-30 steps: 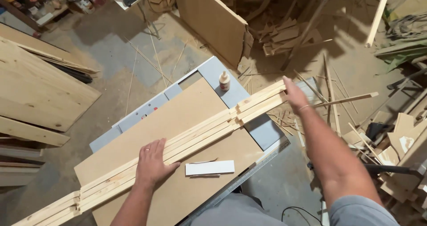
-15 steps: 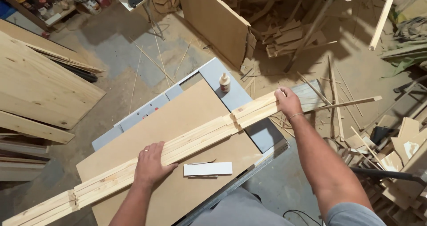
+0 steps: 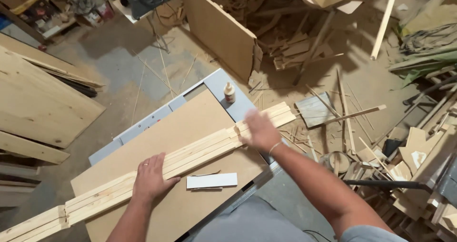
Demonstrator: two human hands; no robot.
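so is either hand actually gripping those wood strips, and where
Neither grips. The left hand lies flat on top of the long wood strips near their middle, and the right hand, blurred, lies on top nearer their far end, pressing rather than grasping.

Right hand (image 3: 259,131) moved from far end of slats (image 3: 190,158) inward along them; was gripping end past table edge, now flat on top, blurred, near glue bottle (image 3: 229,92). Far slat ends (image 3: 278,114) now uncovered, showing several separate strips lying side by side. Left hand (image 3: 151,177) shifted little, palm pressing slats as before, though bundle beneath looks spread wider and flatter. Slats' angle across board (image 3: 190,127) slightly altered; near ends reach lower left corner of view.
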